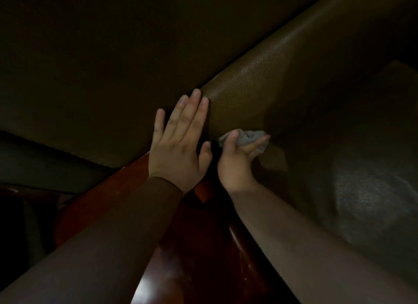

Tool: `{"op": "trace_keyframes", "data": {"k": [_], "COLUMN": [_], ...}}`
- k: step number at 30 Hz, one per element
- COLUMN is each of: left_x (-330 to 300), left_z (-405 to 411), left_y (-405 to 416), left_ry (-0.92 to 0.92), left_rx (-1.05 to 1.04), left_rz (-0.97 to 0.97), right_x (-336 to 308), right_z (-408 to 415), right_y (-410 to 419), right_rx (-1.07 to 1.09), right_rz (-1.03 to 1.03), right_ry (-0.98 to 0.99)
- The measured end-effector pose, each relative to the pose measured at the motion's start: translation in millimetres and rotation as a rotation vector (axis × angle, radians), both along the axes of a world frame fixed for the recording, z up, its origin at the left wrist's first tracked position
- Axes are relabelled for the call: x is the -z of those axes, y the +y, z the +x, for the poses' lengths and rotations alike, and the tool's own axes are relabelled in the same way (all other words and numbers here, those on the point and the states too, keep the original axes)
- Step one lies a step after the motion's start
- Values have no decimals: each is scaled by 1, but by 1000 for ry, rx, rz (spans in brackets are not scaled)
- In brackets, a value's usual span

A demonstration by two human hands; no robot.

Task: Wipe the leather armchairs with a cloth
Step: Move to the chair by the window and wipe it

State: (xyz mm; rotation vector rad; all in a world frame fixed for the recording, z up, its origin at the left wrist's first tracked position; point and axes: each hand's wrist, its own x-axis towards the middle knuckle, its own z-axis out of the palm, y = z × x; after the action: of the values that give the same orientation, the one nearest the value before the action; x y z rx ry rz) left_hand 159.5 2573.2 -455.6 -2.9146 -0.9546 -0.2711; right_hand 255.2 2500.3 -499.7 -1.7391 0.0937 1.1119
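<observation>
Left hand (178, 145) lay flat, fingers (194, 109) straight and close together, tips on the near end of the leather arm (260, 82), likely bracing the body while the other hand worked. Right hand (235, 163) gripped a bunched grey cloth (251, 137), fingers curled round it, pressing it to the arm's inner side just right of the left thumb. Below both wrists ran polished red wood (203, 258). Light was poor; the seat (362, 190) right of the cloth showed only dimly.
</observation>
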Motion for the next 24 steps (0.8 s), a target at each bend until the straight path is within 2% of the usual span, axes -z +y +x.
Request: {"op": "trace_keyframes", "data": {"k": [2, 3, 5, 7, 9, 11, 12, 14, 16, 18, 20, 24], "left_x": [-3, -4, -4, -2, -1, 0, 1, -1, -2, -3, -2, -2], "left_z": [-2, -2, 0, 0, -2, -5, -7, -9, -8, -5, -1, -2], "left_y": [0, 1, 2, 0, 3, 3, 3, 2, 2, 2, 1, 4], "left_ry": [-13, -30, -60, -70, -68, -46, -45, -51, -69, -84, -83, -80], "left_rx": [-2, -1, 12, 9, 2, -8, -12, -13, -4, -4, -4, -1], "left_rz": [-21, -24, -27, -29, -33, -32, -30, -40, -48, -49, -37, -33], "right_x": [-8, -15, -27, -40, -46, -48, -50, -58, -69, -69, -55, -23], "right_z": [9, 22, 52, 63, 38, -5, -16, -10, 19, 47, 55, 28], "right_y": [2, 3, 11, 23, 27, 12, 5, 6, 21, 36, 36, 12], "right_rx": [-66, -61, 41, 122, 63, -175, -255, -211, -90, 24, 26, -255], "right_rz": [-64, -65, 9, 69, 93, 138, 156, 128, 15, -30, 27, 168], "right_ry": [-21, -115, -370, -435, -408, -378, -278, -29, -27, -136, -345, -618]}}
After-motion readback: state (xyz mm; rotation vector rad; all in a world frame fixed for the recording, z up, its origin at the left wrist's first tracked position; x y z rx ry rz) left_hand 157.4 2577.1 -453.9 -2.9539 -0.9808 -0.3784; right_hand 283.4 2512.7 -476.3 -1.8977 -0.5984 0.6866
